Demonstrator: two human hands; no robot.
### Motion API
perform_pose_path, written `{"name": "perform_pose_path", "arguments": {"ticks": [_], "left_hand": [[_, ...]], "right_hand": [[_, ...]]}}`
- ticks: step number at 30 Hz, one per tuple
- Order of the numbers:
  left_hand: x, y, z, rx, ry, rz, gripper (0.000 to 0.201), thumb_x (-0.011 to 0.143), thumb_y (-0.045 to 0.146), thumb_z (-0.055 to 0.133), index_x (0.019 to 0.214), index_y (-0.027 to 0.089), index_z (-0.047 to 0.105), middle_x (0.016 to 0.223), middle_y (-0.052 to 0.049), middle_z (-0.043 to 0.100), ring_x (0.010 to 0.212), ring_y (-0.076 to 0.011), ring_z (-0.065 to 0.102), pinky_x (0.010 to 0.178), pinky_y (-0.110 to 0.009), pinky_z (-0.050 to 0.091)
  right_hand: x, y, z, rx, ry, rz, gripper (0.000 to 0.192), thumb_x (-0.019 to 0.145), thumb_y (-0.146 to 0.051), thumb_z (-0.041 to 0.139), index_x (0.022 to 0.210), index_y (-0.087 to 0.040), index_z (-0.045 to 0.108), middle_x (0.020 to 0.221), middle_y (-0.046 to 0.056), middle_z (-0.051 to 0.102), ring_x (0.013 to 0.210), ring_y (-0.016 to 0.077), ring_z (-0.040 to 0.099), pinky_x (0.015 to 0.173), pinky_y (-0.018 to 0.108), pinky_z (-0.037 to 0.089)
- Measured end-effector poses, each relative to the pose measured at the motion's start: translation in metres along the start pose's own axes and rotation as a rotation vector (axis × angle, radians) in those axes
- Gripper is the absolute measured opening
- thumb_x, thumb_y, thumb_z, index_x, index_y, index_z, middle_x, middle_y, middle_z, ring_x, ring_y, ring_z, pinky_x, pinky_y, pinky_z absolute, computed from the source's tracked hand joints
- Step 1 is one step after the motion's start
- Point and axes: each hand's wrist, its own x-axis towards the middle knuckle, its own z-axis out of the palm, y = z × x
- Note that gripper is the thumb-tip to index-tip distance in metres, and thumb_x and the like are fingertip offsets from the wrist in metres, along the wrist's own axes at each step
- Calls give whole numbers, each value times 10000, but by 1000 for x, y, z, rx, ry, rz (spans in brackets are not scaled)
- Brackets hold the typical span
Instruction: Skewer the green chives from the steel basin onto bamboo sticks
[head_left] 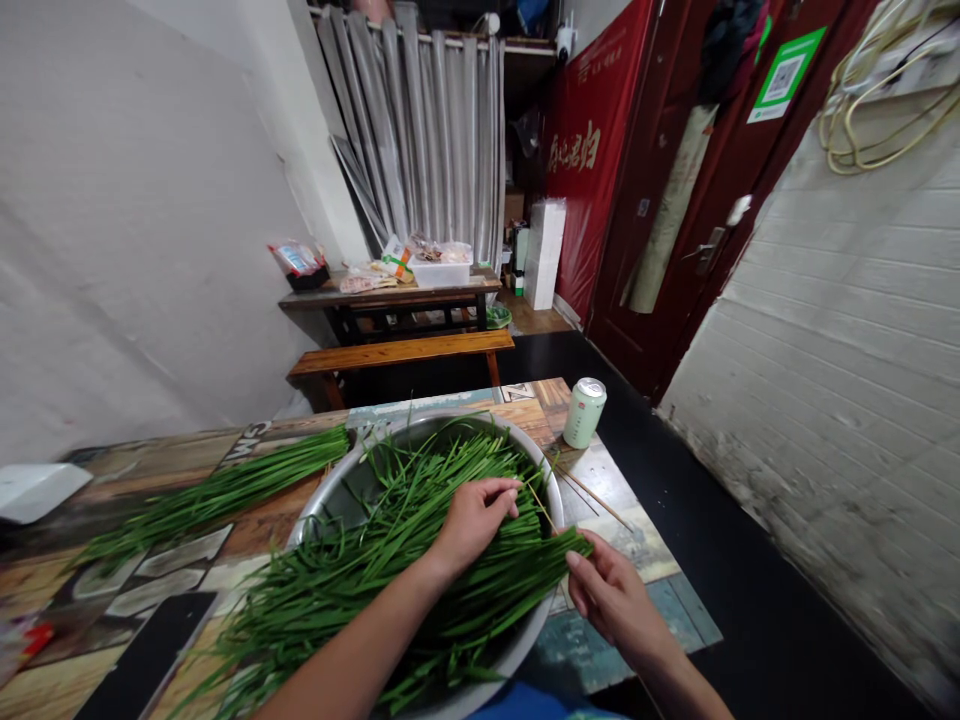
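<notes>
Chives (420,560) heaped in metal basin (330,500): left hand (472,520) pinches stalks, right hand (611,595) closes on bundle ends; best kept aligned, gripped lightly.

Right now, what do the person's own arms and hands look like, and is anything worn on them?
Both forearms are bare, with no sleeves in view. The left hand and the right hand wear no gloves, and no rings, watch or bracelet show on them. The fingernails look short and unpainted. A bit of blue cloth shows at the bottom edge between the arms.
</notes>
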Motion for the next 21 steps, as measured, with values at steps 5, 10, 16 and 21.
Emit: {"name": "perform_pose_path", "arguments": {"ticks": [5,10,16,21], "left_hand": [[-1,2,-1,-4,-10,-3,327,749,329,512,933,126,689,612,-15,646,650,-147,581,758,-261,441],[-2,5,-1,-18,-10,-10,326,747,326,514,938,128,689,599,-10,635,626,-142,568,732,-258,444],[-3,3,-2,-13,-12,19,323,755,329,510,942,138,692,612,-14,641,631,-146,570,722,-260,450],[-3,0,-2,15,-18,33,310,770,298,505,967,142,687,646,-22,655,661,-148,586,753,-260,446]], "right_hand": [[0,7,-4,-13,-16,1,439,790,-480,537,1074,-154,459,401,-109,429,256,17,200,278,154,100],[4,16,-7,-13,-19,-27,401,812,-457,524,1068,-157,453,411,-110,434,253,21,226,287,160,114],[3,13,-5,13,-32,-43,338,840,-402,511,1056,-151,443,396,-111,418,276,24,213,300,162,92],[2,10,-3,42,-41,-53,316,842,-385,516,1040,-150,445,402,-108,410,295,24,234,315,163,94]]}}
